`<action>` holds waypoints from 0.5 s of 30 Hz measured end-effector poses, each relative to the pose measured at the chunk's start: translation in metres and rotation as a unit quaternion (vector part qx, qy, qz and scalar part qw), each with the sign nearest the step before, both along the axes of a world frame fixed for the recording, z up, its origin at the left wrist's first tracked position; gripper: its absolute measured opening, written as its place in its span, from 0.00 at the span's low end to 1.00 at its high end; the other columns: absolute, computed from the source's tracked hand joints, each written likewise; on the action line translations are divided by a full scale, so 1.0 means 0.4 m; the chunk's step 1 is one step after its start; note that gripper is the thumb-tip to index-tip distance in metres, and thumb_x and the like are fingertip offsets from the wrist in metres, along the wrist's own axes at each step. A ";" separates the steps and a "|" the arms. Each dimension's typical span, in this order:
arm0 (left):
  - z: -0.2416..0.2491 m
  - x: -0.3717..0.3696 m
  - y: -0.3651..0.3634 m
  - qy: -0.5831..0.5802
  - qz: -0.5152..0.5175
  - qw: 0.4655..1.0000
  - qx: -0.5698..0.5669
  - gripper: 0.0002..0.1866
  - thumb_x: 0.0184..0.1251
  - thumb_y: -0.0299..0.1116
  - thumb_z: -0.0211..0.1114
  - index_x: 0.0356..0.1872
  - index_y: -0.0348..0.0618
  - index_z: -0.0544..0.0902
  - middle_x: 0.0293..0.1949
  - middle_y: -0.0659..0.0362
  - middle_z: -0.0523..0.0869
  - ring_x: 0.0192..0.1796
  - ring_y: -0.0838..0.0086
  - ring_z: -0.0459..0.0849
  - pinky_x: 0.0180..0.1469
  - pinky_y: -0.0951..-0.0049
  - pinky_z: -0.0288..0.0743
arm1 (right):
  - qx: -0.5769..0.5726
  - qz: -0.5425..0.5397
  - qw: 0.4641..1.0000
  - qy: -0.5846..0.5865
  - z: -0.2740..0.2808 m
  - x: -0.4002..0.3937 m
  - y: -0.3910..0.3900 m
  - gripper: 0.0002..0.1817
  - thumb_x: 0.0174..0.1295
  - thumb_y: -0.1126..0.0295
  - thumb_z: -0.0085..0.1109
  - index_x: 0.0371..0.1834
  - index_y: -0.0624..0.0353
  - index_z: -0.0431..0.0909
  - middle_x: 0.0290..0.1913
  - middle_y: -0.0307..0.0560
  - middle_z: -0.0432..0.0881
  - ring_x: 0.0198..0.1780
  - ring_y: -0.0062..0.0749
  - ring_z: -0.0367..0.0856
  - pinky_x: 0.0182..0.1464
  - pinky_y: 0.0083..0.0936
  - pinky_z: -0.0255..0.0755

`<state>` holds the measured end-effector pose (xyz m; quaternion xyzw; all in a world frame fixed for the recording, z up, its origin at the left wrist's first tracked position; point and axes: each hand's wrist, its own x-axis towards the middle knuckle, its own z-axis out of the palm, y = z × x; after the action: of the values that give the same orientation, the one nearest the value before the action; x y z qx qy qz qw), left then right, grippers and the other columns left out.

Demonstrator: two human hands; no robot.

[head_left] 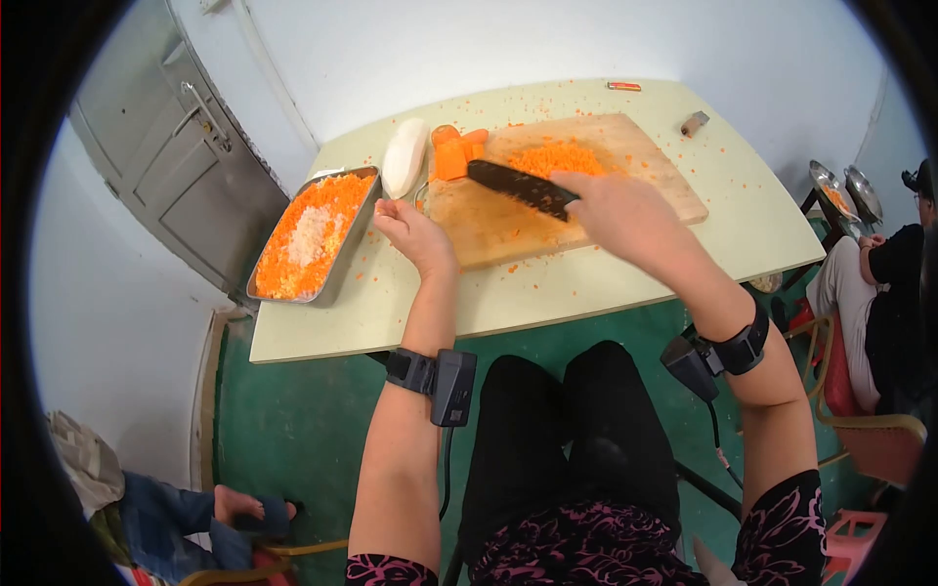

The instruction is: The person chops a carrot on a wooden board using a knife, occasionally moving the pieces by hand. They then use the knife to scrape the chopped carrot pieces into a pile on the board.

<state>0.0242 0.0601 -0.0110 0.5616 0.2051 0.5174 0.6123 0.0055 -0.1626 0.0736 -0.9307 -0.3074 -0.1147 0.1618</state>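
Note:
My right hand [625, 220] is wrapped round the handle of a dark-bladed kitchen knife [518, 188]. The blade is tilted over the wooden cutting board [664, 186], with orange bits stuck to it. Behind the blade lies a heap of chopped carrot [557, 158]. Larger carrot pieces [451, 156] sit at the board's left end. My left hand [418, 237] hovers between the board and the metal tray [337, 264], its fingers slightly bent and nothing seen in them. Chopped carrot with a pale chopped heap on top fills the tray. A peeled white radish [404, 159] lies beside it.
Carrot crumbs are scattered over the pale table [489, 317]. A red lighter [623, 87] and a small brown object [695, 123] lie near its back edge. Seated people are at the right [884, 293] and lower left [176, 508]. Metal bowls [864, 193] stand at right.

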 end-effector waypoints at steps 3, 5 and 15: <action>-0.006 0.005 0.000 0.002 -0.017 1.000 0.015 0.22 0.72 0.34 0.44 0.59 0.28 0.60 0.59 0.44 0.66 0.62 0.60 0.66 0.64 0.67 0.59 | -0.025 -0.084 0.994 0.068 0.055 0.011 -0.028 0.22 0.60 0.68 0.51 0.60 0.51 0.71 0.30 0.57 0.80 0.35 0.46 0.79 0.40 0.38 0.72; -0.011 0.007 0.000 0.006 -0.019 0.999 0.035 0.22 0.72 0.34 0.45 0.59 0.28 0.60 0.58 0.44 0.66 0.62 0.60 0.67 0.64 0.66 0.59 | 0.015 -0.080 0.995 0.048 0.048 0.035 -0.042 0.20 0.62 0.68 0.49 0.58 0.52 0.71 0.32 0.57 0.81 0.37 0.47 0.80 0.40 0.39 0.73; -0.008 -0.002 -0.027 0.154 0.012 0.959 0.236 0.17 0.69 0.32 0.47 0.52 0.30 0.70 0.52 0.44 0.72 0.57 0.56 0.69 0.60 0.62 0.63 | -0.005 -0.072 0.997 0.013 -0.009 0.046 -0.028 0.22 0.63 0.67 0.50 0.62 0.54 0.68 0.32 0.58 0.80 0.36 0.49 0.79 0.40 0.39 0.72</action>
<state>0.0235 0.0495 -0.0143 0.7605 0.1755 0.4661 0.4166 0.0238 -0.1739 0.0699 -0.9526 -0.2380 -0.1123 0.1528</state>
